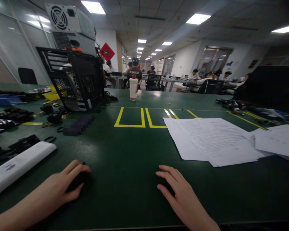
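On the green table at the lower left, my left hand (60, 186) is curled, thumb and fingers bent around a small dark shape that I cannot make out. Beside it lies a long white device (21, 165) with a rounded end. My right hand (178, 192) rests at the lower middle, fingers apart and slightly bent, with nothing in them. Farther to its right is a stack of printed paper sheets (212, 138), not touched by either hand.
A black computer case (86, 80) stands at the left with metal power supplies (69, 19) stacked on top. A white cup (133, 88) stands at the table's back. Yellow tape (130, 126) marks rectangles. Dark parts (12, 117) crowd the left, cables (231, 104) the right. People sit beyond.
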### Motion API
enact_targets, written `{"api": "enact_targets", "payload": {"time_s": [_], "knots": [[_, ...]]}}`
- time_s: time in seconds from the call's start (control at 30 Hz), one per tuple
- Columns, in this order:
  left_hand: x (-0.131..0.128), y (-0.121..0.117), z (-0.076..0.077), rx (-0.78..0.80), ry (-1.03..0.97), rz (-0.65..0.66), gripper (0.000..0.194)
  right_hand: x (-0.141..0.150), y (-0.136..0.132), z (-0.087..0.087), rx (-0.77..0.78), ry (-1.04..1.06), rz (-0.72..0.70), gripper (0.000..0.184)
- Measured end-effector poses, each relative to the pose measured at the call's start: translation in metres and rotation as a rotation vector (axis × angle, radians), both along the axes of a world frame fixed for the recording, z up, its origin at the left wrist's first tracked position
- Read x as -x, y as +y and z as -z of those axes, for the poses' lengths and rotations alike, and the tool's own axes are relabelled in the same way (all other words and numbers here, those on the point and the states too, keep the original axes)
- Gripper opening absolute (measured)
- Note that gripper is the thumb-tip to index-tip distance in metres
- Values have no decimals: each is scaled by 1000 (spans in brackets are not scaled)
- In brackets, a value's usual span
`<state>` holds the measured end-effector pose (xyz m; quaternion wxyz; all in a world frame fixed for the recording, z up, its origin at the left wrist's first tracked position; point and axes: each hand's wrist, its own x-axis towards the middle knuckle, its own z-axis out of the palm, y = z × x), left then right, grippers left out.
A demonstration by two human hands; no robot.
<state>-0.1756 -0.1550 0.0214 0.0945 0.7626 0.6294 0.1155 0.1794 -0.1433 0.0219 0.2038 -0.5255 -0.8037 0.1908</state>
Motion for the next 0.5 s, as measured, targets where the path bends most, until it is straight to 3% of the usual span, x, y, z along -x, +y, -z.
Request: {"api": "enact_targets", "payload": {"time_s": [0.1, 0.23, 0.37, 0.5], "knots": [[-47, 37, -13, 92, -33, 164, 32, 4, 1, -5, 39, 40, -63, 28], [-102, 92, -13, 41, -45, 316, 32, 7, 19, -12, 151, 163, -149, 30], [-143, 137, -5, -64, -41, 373, 34, 13, 73, -8, 362, 396, -106, 33], [-166, 161, 0, -106, -64, 370, 39, 22, 134, -2, 479, 707, 64, 27]]}}
